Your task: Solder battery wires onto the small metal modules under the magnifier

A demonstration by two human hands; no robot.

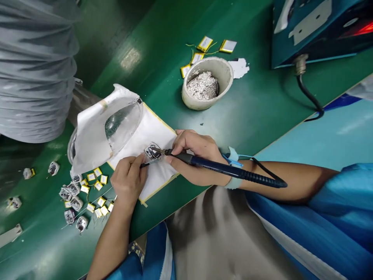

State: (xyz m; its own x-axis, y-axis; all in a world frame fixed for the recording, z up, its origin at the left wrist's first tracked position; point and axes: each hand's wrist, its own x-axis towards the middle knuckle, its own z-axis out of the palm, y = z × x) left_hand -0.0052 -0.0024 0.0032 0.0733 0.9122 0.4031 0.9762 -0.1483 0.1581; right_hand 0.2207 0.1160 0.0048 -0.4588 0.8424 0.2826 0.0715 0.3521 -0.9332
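On a white sheet (159, 122) lies a small electronic device (152, 151) with its circuit board showing in a pale casing. My right hand (201, 155) grips a soldering iron (221, 166) like a pen, and the tip reaches the board's right side. Closed at the device's lower left, my left hand (129, 179) pinches a thin dark stick-like tool (150, 163) that points towards the iron tip. Its kind is unclear. A thin pale wire (100, 196) runs beneath or through the left hand; which one I cannot tell.
A pot of metallic shavings (229, 74) stands beyond my right hand, with yellow-edged battery cells (228, 46) behind it. Left are more cells (98, 185), several similar devices (76, 203) and a clear plastic cover (122, 128). A grey ribbed duct (35, 70) hangs upper left; a blue soldering station (309, 35) sits upper right.
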